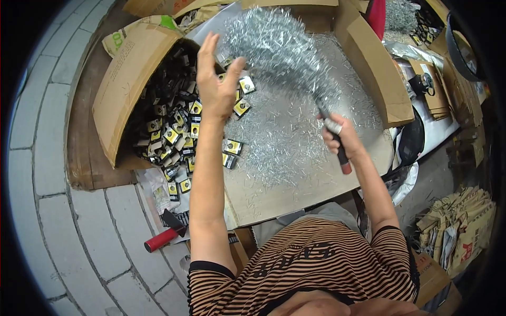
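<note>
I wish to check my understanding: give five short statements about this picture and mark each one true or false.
1. The right hand holds a black handle. True.
2. Both hands grip this handle. False: the left hand is open, away from it.
3. Silver metal pieces are bunched beyond the handle. True.
4. Every small box lies right of the handle. False: many yellow-and-black boxes lie at left, around the opening of a carton.
5. The person's top is striped. True.
</note>
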Tool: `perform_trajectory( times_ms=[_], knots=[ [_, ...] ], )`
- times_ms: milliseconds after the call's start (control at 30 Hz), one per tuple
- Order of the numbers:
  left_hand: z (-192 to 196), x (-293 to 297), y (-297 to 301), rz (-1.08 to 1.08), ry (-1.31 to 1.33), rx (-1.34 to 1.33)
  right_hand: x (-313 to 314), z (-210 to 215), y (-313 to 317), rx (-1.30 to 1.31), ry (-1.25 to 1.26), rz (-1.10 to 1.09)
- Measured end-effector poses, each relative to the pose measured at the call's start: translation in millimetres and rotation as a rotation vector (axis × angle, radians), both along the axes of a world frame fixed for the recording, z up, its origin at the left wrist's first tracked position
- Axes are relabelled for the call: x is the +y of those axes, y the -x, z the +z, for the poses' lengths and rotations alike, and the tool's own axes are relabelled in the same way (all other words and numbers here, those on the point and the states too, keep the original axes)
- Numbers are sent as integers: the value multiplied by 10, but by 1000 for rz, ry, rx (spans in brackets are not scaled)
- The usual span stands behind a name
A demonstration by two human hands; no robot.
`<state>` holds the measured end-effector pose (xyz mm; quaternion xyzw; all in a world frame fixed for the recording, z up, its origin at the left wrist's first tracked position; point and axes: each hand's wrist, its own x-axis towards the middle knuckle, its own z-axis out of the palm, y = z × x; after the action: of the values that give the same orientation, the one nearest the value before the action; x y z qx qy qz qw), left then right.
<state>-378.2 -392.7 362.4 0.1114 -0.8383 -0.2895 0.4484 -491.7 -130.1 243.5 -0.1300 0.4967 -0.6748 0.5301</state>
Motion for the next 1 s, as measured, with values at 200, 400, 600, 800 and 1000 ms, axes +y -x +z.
perform_trajectory(
  times_ms=[200,400,600,800,1000],
  knots=[
    [-1123,-441,-918,231,-19,-466,-79,-29,635,137,47,-70],
    [-2407,-488,-1804,238,-7,-916,-222,-525,1113,100,-63,-132],
    [-2727,-413,-1672,235,-33,-1158,-339,-1132,1555,183,-296,-213],
    [-2820,-400,-1695,293,116,-1184,-457,-1533,1903,1376,-577,-270],
    [-2760,-266,-1787,373,263,-1087,118,-1352,1132,1602,-538,-363]
  ],
)
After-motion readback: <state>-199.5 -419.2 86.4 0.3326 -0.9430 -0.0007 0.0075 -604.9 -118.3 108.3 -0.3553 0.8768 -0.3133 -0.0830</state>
